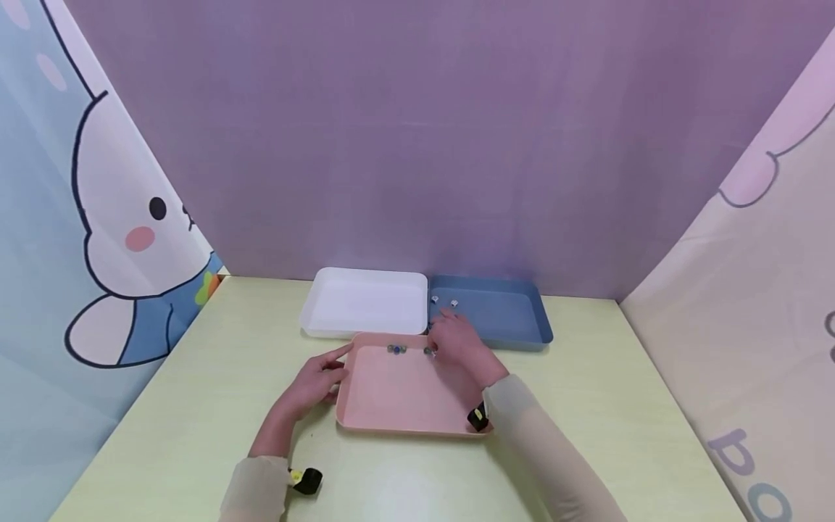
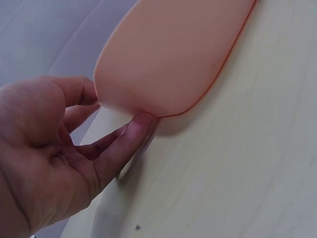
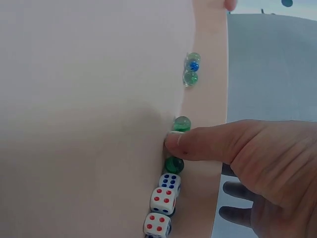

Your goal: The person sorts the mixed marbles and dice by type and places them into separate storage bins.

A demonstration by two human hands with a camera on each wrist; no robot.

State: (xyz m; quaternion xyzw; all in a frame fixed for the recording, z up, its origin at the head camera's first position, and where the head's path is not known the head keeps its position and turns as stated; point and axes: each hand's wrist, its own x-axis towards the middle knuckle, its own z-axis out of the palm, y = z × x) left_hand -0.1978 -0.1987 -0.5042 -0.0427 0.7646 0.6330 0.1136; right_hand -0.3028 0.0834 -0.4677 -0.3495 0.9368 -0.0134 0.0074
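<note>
My left hand (image 1: 316, 382) holds the left side of the pink tray (image 1: 398, 402), thumb at its lower edge and fingers round its wall in the left wrist view. Over the tray's far rim reaches my right hand (image 1: 459, 344). Its thumb (image 3: 203, 143) lies across a white die (image 3: 174, 133) between two green marbles, the die mostly covered; the index finger is hidden behind the thumb in the right wrist view. Several white dice (image 3: 163, 200) line the far wall. Apart from them sits a cluster of marbles (image 3: 192, 69), one of them blue.
Behind the pink tray stand a white tray (image 1: 365, 301) on the left and a blue tray (image 1: 502, 312) on the right. Two white dice (image 1: 454, 303) lie in the blue one. A purple partition (image 1: 417, 145) rises along the table's (image 1: 215, 377) back edge.
</note>
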